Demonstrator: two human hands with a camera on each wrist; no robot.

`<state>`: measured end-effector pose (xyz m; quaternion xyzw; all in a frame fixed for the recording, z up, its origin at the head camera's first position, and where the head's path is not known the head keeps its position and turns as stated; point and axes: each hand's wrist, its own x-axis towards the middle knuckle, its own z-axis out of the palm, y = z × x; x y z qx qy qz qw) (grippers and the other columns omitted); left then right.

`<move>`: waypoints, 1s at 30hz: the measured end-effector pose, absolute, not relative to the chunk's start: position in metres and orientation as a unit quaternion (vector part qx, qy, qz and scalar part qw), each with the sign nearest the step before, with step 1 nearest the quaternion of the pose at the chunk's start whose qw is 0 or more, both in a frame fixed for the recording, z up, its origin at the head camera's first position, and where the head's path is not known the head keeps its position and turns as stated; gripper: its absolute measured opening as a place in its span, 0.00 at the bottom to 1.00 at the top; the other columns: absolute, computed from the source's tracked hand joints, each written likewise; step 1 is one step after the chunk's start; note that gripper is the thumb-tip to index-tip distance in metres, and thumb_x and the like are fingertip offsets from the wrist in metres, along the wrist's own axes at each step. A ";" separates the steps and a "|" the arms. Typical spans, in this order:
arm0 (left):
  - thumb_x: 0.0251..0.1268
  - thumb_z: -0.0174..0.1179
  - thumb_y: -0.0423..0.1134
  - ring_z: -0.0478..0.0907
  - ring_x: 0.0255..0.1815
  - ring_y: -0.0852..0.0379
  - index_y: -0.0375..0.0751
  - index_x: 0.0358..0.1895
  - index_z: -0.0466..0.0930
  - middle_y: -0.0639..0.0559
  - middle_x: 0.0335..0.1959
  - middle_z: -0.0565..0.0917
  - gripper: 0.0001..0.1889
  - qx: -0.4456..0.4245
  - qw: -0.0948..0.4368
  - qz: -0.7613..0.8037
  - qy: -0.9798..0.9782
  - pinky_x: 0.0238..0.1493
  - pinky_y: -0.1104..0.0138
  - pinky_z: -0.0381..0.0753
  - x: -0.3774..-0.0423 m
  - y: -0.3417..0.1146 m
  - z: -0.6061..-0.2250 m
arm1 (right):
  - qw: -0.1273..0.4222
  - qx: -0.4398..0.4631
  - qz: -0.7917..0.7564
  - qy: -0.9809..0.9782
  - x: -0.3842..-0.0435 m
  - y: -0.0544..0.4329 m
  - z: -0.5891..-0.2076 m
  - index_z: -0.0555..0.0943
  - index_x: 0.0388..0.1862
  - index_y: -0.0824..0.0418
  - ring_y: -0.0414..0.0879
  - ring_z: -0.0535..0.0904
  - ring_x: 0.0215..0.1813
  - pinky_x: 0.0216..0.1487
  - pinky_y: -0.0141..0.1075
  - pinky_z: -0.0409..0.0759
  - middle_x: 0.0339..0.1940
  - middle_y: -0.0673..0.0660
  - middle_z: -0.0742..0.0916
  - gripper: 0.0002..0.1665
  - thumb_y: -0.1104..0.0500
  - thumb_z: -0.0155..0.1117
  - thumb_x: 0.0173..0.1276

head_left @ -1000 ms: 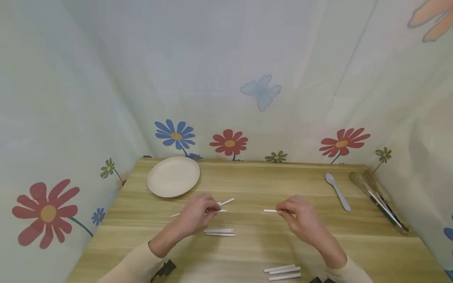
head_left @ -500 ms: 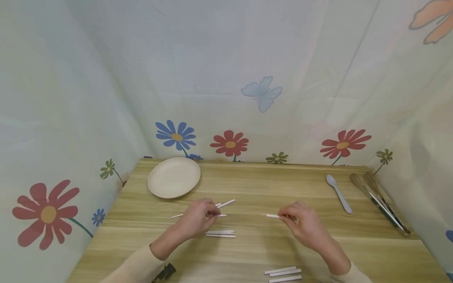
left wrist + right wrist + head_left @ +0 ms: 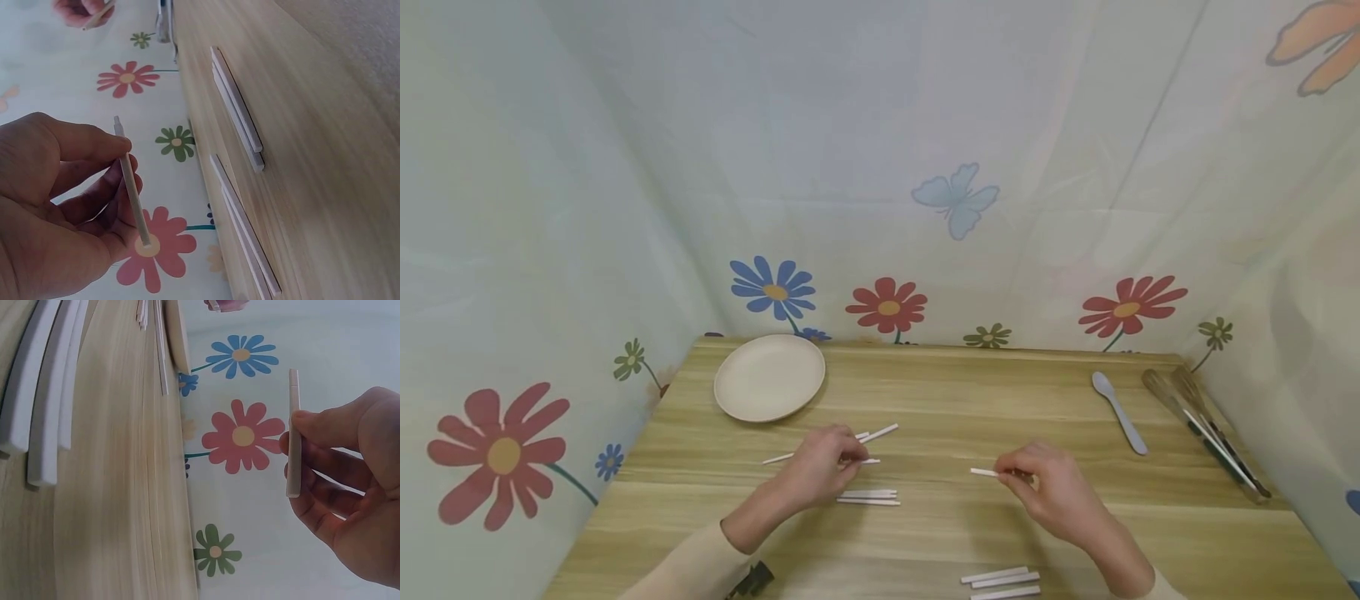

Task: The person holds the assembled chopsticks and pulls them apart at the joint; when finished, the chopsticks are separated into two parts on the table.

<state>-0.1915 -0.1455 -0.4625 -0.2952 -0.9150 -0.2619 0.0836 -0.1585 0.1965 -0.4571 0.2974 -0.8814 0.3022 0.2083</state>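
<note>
Slim, straight sticks (image 3: 294, 462) — left grip (image 3: 822, 467), right grip (image 3: 1054, 490)

Soft muted lt, faint shadows on tbl (image 3: 940, 392), edge distortion R wrist cam

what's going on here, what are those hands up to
A person is holding two short white sticks above a wooden table. The left hand pinches one stick and the right hand pinches another stick, with the two held apart. More white sticks lie on the table near the left hand, and three loose ones lie at the near side. A plate sits at the far left.
</note>
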 end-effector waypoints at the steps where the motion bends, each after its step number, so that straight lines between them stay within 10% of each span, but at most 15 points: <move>1: 0.53 0.67 0.30 0.75 0.28 0.64 0.42 0.31 0.88 0.58 0.27 0.80 0.04 -0.295 0.083 -0.260 -0.916 0.31 0.74 0.75 -0.192 -0.145 -0.463 | 0.206 0.297 0.303 -0.882 -0.158 0.197 -0.457 0.85 0.30 0.50 0.29 0.72 0.31 0.28 0.26 0.74 0.28 0.37 0.83 0.15 0.68 0.76 0.49; 30: 0.49 0.64 0.29 0.73 0.29 0.65 0.43 0.33 0.88 0.56 0.27 0.82 0.08 -0.317 0.074 -0.237 -0.915 0.31 0.75 0.74 -0.195 -0.137 -0.476 | 0.196 0.345 0.317 -0.862 -0.146 0.203 -0.458 0.84 0.31 0.48 0.28 0.73 0.31 0.29 0.25 0.75 0.29 0.37 0.83 0.15 0.68 0.76 0.51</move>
